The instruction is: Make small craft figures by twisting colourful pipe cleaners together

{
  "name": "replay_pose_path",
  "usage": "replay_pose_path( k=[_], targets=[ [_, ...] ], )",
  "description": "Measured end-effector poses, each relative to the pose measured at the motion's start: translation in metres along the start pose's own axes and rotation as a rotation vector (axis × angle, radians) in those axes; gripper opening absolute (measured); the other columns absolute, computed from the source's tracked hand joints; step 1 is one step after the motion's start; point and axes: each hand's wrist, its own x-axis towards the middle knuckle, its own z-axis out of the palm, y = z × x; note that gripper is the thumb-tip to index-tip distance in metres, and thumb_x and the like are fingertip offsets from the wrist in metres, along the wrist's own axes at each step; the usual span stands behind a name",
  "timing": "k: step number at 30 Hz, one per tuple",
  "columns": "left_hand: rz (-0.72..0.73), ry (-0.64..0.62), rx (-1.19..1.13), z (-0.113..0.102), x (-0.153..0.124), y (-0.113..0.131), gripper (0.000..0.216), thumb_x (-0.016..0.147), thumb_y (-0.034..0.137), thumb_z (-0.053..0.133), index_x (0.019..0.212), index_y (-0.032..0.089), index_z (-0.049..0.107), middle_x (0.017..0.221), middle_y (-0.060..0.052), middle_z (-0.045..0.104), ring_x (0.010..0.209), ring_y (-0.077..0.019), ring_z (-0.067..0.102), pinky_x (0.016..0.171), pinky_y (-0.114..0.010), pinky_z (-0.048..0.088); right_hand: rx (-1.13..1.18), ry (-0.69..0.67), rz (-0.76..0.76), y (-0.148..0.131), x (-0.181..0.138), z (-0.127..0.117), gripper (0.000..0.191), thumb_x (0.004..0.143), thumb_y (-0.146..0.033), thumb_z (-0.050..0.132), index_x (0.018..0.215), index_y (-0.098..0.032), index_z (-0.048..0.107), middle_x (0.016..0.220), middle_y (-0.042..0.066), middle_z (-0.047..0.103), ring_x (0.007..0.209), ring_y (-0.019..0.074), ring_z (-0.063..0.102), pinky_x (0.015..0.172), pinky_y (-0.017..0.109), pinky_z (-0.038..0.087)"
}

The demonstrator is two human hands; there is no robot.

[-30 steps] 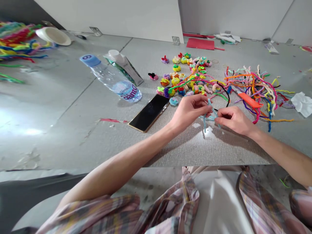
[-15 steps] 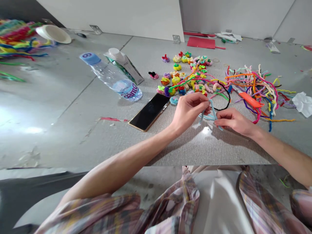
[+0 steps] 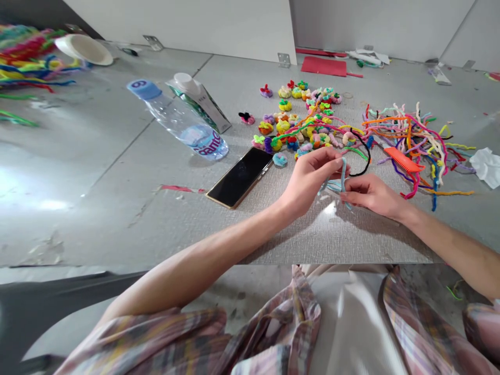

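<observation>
A light blue pipe cleaner (image 3: 344, 174) is bent between my two hands, low over the table. The fingers of my left hand (image 3: 314, 177) pinch its upper part. Lower down, the thumb and forefinger of my right hand (image 3: 369, 192) close on it. More light blue strands (image 3: 333, 186) show between the hands, partly covered by the left fingers. Just beyond my fingers a black pipe cleaner (image 3: 367, 156) curves over the table. A small light blue twisted piece (image 3: 279, 159) lies left of my left hand.
Many small coloured twisted pieces (image 3: 283, 125) lie beyond my hands. Loose pipe cleaners (image 3: 406, 125) and an orange-handled tool (image 3: 404, 160) lie to the right, with a crumpled tissue (image 3: 487, 166). A phone (image 3: 239, 179), water bottle (image 3: 183, 125) and carton (image 3: 201, 104) are left.
My left hand has shifted slightly right, toward the right hand. The held light blue pipe cleaner now stands more upright between them. The view has moved a little.
</observation>
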Motion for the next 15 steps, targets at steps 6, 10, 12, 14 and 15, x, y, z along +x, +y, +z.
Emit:
replay_pose_path(
  k=[6, 10, 12, 14, 15],
  targets=[
    [-0.178, 0.015, -0.290, 0.009, -0.002, -0.002, 0.020, 0.101, 0.029, 0.070, 0.092, 0.022, 0.053, 0.109, -0.007, 0.082, 0.112, -0.0225, 0.079, 0.100, -0.039, 0.065, -0.104, 0.097, -0.028, 0.002, 0.001, 0.001, 0.053, 0.096, -0.061, 0.074, 0.066, -0.020, 0.059, 0.059, -0.004, 0.052, 0.058, 0.0111, 0.042, 0.057, 0.030, 0.030],
    [-0.182, 0.020, -0.328, 0.011, -0.003, -0.004, 0.016, 0.103, 0.026, 0.066, 0.094, 0.022, 0.053, 0.107, -0.006, 0.082, 0.112, -0.0225, 0.080, 0.098, -0.038, 0.066, -0.142, 0.128, -0.035, 0.003, 0.002, 0.005, 0.053, 0.097, -0.059, 0.074, 0.065, -0.020, 0.061, 0.059, -0.003, 0.057, 0.058, 0.0116, 0.046, 0.059, 0.030, 0.033],
    [-0.168, 0.024, -0.334, 0.012, -0.003, -0.006, 0.014, 0.103, 0.025, 0.064, 0.095, 0.022, 0.052, 0.105, -0.006, 0.081, 0.110, -0.0216, 0.080, 0.097, -0.037, 0.065, -0.144, 0.156, -0.042, 0.004, 0.002, 0.008, 0.051, 0.097, -0.057, 0.074, 0.065, -0.020, 0.062, 0.060, -0.002, 0.058, 0.059, 0.0119, 0.047, 0.059, 0.031, 0.034],
    [-0.159, 0.042, -0.310, 0.013, -0.004, -0.007, 0.016, 0.104, 0.027, 0.063, 0.095, 0.023, 0.051, 0.103, -0.005, 0.080, 0.108, -0.0209, 0.079, 0.095, -0.035, 0.065, -0.142, 0.175, -0.045, 0.005, 0.003, 0.011, 0.048, 0.098, -0.053, 0.074, 0.066, -0.020, 0.064, 0.061, -0.002, 0.059, 0.060, 0.0123, 0.048, 0.061, 0.031, 0.035],
    [-0.157, 0.055, -0.292, 0.014, -0.004, -0.007, 0.017, 0.104, 0.029, 0.063, 0.095, 0.023, 0.049, 0.103, -0.005, 0.079, 0.108, -0.0206, 0.079, 0.093, -0.034, 0.065, -0.141, 0.185, -0.047, 0.006, 0.003, 0.013, 0.046, 0.098, -0.052, 0.073, 0.066, -0.020, 0.065, 0.062, -0.002, 0.060, 0.060, 0.0125, 0.049, 0.061, 0.031, 0.035]
  ],
)
